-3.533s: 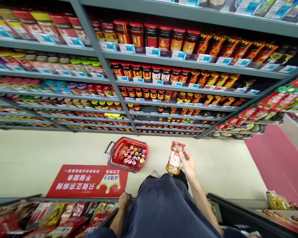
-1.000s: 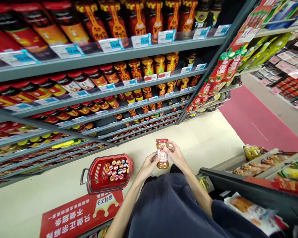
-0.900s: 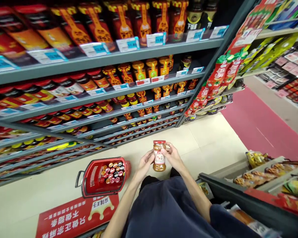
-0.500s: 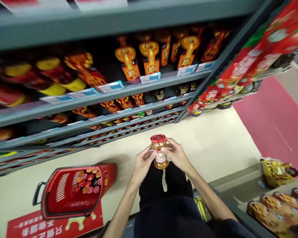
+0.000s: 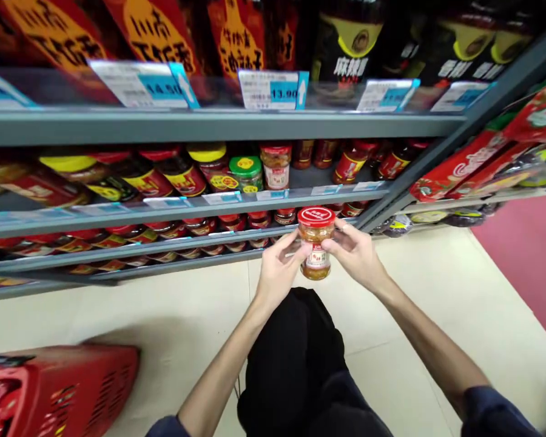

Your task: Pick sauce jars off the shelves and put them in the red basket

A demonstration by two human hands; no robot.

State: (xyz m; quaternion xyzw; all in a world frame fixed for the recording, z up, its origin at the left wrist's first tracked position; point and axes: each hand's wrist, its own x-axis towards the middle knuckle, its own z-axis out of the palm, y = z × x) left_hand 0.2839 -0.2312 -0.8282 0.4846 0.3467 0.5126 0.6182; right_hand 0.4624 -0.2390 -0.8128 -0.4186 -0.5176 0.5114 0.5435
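Observation:
A glass jar with a red lid (image 5: 316, 243) is held upright between both hands in front of the lower shelves. My left hand (image 5: 279, 264) grips its left side, the thumb against the pale label. From the right, my right hand (image 5: 357, 252) closes on it, thumb on the label and fingers behind. Brownish-yellow contents show through the glass. On the shelf behind, a similar red-lidded jar with a pale label (image 5: 275, 167) stands beside a green-lidded jar (image 5: 246, 174).
A red shopping basket (image 5: 82, 388) holding red-lidded jars stands on the floor at lower left. Price tags line the grey shelf edge (image 5: 209, 126) above. Red packets (image 5: 464, 164) hang at the right. Black-clad legs (image 5: 295, 358) are below my hands.
The view has dropped and come closer to the lower shelves. My hands, still holding the jar, are now nearer the shelf front. The basket has shifted toward the lower-left edge of the view.

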